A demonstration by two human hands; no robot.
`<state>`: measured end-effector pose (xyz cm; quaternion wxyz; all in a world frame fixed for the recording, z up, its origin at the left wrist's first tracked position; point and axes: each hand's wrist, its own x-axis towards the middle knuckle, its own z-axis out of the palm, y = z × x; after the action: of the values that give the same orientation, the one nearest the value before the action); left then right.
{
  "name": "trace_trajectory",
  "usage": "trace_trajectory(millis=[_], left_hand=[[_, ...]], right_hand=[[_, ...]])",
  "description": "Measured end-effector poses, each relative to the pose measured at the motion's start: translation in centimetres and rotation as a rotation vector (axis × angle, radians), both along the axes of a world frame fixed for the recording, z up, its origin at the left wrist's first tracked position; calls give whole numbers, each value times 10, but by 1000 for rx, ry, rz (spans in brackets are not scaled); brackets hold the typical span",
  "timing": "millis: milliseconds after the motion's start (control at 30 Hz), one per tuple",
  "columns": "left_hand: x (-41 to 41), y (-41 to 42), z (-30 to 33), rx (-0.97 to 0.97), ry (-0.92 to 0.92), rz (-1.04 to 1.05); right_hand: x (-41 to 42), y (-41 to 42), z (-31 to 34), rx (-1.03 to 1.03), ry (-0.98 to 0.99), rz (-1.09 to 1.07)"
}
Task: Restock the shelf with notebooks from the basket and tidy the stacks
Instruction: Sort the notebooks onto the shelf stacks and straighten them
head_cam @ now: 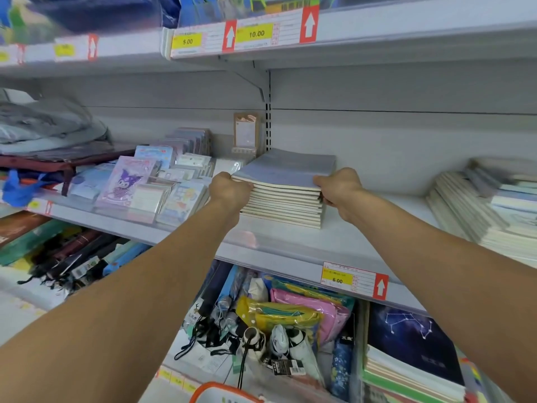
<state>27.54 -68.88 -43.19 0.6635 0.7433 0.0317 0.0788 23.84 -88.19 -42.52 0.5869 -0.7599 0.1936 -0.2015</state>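
Note:
A stack of several pale blue-grey notebooks [286, 181] lies on the middle shelf [290, 245]. My left hand [231, 189] grips the stack's left front corner, fingers curled around its edge. My right hand [338, 187] grips the right front corner, thumb on the top cover and fingers down the side. Only the orange rim of the basket [223, 392] shows at the bottom edge.
Packaged notepads and sticker packs [151, 184] crowd the shelf left of the stack. A slumped pile of notebooks [482, 205] lies at the right. Bare shelf lies between that pile and the stack. Below hang umbrellas and raincoats [279, 321] and a dark starry notebook stack [412, 353].

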Motion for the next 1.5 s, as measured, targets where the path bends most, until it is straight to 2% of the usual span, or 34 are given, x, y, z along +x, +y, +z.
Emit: trace_trajectory(millis=[167,300,433,500,567,600,633,667,700,767,800,833,900,933,1000,1067,1233,1367,1500], left_hand=[[-16,1,-5,-2,-43,-62],[-33,-1,-5,-51,-33,-139],[-45,7,-6,19,-27,-182],[-64,10,-23,52,-158,-140],[-99,17,-54,86,-435,-19],[-121,20,-76,113,-526,43],[-141,26,-105,134,-529,78],[-159,32,-141,152,-459,93],[-180,39,-179,179,-313,95],[-222,59,-257,232,202,6],[-246,71,-290,268,481,-63],[-268,83,-320,339,692,-121],[-300,105,-361,488,937,-161],[-311,112,-374,469,1024,-159],[-323,115,-382,221,1177,-132],[-325,113,-381,-2,1247,-86],[-322,112,-391,-62,1219,68],[-320,125,-408,-192,1089,289],[-322,114,-391,-470,1030,226]], right_hand=[[-13,-5,-3,14,-45,54],[-26,-3,-6,-75,-59,107],[-51,9,-11,-159,-120,9],[-88,29,-27,-290,-334,-60],[-133,59,-70,-355,-529,-3],[-154,73,-100,-383,-519,95],[-173,85,-137,-414,-419,216],[-188,91,-176,-449,-243,354],[-202,93,-220,-480,-8,499],[-224,85,-302,-531,473,695],[-237,79,-335,-555,612,707],[-249,71,-359,-565,680,693],[-267,60,-391,-579,720,685],[-272,57,-397,-599,712,686],[-272,53,-402,-623,691,655],[-267,52,-406,-586,680,640],[-265,55,-410,-570,685,574],[-270,52,-413,-504,637,535],[-271,40,-411,-464,680,557]])
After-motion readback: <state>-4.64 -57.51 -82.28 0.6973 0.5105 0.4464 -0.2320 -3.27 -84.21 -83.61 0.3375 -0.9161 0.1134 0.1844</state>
